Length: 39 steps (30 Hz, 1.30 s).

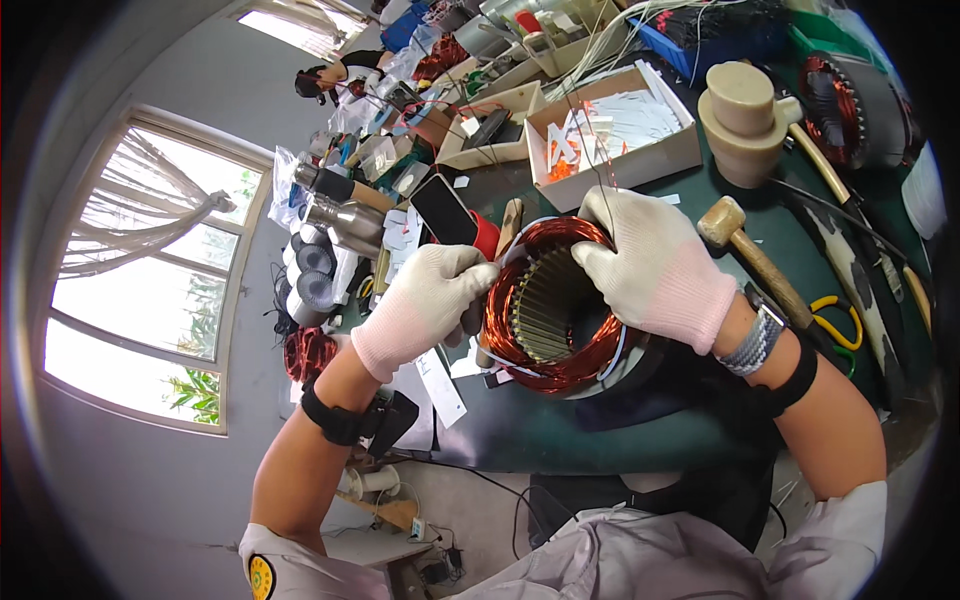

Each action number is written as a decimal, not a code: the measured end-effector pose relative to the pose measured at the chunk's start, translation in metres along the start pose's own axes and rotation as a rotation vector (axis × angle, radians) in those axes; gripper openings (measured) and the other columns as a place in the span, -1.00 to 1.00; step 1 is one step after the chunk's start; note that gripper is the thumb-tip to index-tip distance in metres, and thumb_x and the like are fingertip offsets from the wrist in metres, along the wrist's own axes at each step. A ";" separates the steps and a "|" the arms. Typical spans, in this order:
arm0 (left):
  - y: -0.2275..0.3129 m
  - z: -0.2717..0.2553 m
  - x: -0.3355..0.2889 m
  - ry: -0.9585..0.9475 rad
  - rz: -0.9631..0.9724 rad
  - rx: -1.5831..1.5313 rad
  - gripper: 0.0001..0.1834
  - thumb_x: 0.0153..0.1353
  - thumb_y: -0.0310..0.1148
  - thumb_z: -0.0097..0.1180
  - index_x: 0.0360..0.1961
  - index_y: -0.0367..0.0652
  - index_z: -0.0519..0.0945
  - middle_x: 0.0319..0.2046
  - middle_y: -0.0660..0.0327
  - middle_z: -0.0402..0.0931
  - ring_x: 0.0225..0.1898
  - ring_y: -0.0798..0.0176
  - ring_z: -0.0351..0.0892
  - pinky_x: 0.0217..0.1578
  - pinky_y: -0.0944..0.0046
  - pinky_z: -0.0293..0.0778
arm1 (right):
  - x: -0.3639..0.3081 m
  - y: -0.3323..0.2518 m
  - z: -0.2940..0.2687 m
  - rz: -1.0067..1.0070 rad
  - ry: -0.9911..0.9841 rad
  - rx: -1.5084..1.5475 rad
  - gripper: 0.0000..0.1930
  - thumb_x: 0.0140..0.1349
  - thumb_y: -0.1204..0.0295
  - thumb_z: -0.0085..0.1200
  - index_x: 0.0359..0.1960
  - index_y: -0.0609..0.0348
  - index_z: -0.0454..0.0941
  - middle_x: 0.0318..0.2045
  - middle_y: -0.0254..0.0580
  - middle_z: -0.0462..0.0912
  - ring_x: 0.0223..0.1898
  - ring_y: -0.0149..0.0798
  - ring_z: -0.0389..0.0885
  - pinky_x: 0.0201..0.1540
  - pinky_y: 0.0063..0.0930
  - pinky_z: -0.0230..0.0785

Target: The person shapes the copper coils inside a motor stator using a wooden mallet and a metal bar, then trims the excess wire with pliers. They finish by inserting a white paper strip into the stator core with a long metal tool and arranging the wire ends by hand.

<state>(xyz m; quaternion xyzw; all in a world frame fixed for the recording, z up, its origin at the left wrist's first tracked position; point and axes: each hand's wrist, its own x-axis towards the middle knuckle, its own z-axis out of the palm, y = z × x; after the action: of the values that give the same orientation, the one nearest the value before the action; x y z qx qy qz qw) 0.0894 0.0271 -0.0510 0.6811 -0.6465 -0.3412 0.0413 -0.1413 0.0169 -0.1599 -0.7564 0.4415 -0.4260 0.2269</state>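
Observation:
A motor stator lies on the bench in front of me, its bore facing up toward me. Thick copper windings ring the slotted metal core, and pale sleeving or cord shows along the outer edge. Both hands wear white knit gloves. At the stator's left rim, my left hand is closed in a pinch; what sits between its fingertips is hidden. My right hand grips the upper right of the windings, thumb toward the bore and fingers curled over the rim. Thin dark wires rise just above that hand.
Right of the stator lie a mallet, yellow-handled scissors and a stepped beige block. Behind it stands a carton of white strips. A phone and metal flask are at left. Another person is far back.

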 end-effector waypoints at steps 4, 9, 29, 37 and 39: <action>-0.020 -0.002 -0.006 -0.086 0.025 -0.107 -0.65 0.55 -0.18 0.08 -0.27 -0.26 0.63 -0.63 0.29 0.54 -0.66 0.46 0.53 -0.65 0.43 0.45 | 0.001 0.000 -0.004 0.035 -0.053 0.093 -0.76 0.29 0.35 0.15 -0.20 0.32 0.57 -0.29 0.23 0.67 -0.15 0.28 0.67 -0.03 0.08 0.48; -0.021 -0.002 -0.010 -0.034 0.119 -0.125 -0.58 0.52 -0.06 0.10 -0.24 -0.26 0.60 -0.55 0.26 0.59 -0.60 0.44 0.59 -0.58 0.43 0.50 | 0.015 0.004 -0.008 0.053 -0.191 0.197 -0.71 0.29 0.33 0.16 -0.16 0.38 0.65 -0.35 0.26 0.69 -0.23 0.24 0.71 -0.11 -0.07 0.53; 0.004 0.004 0.003 0.033 -0.036 -0.057 -0.73 0.41 -0.33 0.08 -0.44 -0.24 0.53 -0.61 0.40 0.41 -0.63 0.54 0.39 -0.59 0.44 0.31 | -0.013 -0.009 0.004 0.080 0.062 0.109 -0.86 0.37 0.39 0.13 -0.21 0.23 0.54 -0.33 0.03 0.65 -0.24 0.12 0.72 -0.16 -0.09 0.59; 0.010 -0.004 0.001 -0.066 -0.073 0.011 -0.66 0.44 -0.22 0.10 -0.44 -0.22 0.52 -0.65 0.38 0.37 -0.65 0.53 0.38 -0.60 0.42 0.36 | -0.009 -0.006 0.004 0.071 0.039 0.112 -0.85 0.33 0.41 0.14 -0.23 0.25 0.53 -0.35 0.05 0.63 -0.26 0.13 0.71 -0.17 -0.08 0.59; 0.003 -0.005 -0.001 -0.083 -0.097 -0.054 -0.65 0.44 -0.21 0.11 -0.44 -0.24 0.53 -0.65 0.39 0.35 -0.65 0.52 0.35 -0.59 0.41 0.40 | -0.007 0.000 0.009 -0.039 0.061 0.116 -0.84 0.32 0.41 0.15 -0.24 0.27 0.53 -0.36 0.07 0.63 -0.26 0.15 0.70 -0.16 -0.06 0.58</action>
<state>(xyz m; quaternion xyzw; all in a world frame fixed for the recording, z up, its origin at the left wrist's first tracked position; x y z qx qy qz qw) 0.0896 0.0257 -0.0454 0.6955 -0.6045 -0.3880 0.0164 -0.1355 0.0225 -0.1679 -0.7372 0.4077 -0.4781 0.2484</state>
